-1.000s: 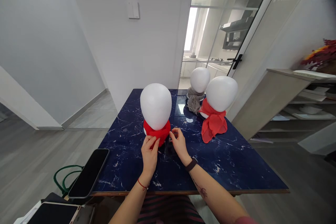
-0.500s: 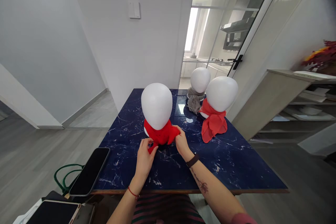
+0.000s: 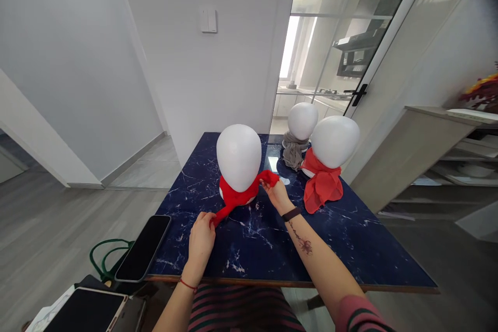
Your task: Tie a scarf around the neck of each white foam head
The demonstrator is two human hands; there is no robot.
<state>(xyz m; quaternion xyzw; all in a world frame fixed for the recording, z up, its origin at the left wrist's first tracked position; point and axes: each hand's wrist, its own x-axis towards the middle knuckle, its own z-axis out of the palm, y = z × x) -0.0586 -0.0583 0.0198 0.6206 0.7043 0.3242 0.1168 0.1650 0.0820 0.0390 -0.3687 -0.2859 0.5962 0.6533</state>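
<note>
A white mannequin head (image 3: 238, 158) stands on the dark blue marbled table (image 3: 252, 259), with a bright red scarf (image 3: 236, 197) around its neck. My left hand (image 3: 202, 238) grips one end of the scarf, drawn out toward the near left. The other end is pinched in my right hand (image 3: 275, 193), just right of the neck and raised off the table. Both ends are apart, with the cloth crossing at the front of the neck.
Behind on the right stand a mannequin head (image 3: 335, 141) in a coral scarf (image 3: 322, 188) and another head (image 3: 303, 121) in a grey scarf (image 3: 293, 150). A phone (image 3: 143, 249) lies at the table's left edge. Below it is a tablet (image 3: 86, 311). Shelves (image 3: 439, 166) stand right.
My left hand has pulled its scarf end out to the lower left, and my right hand has lifted the other end to the upper right. The view has shifted slightly.
</note>
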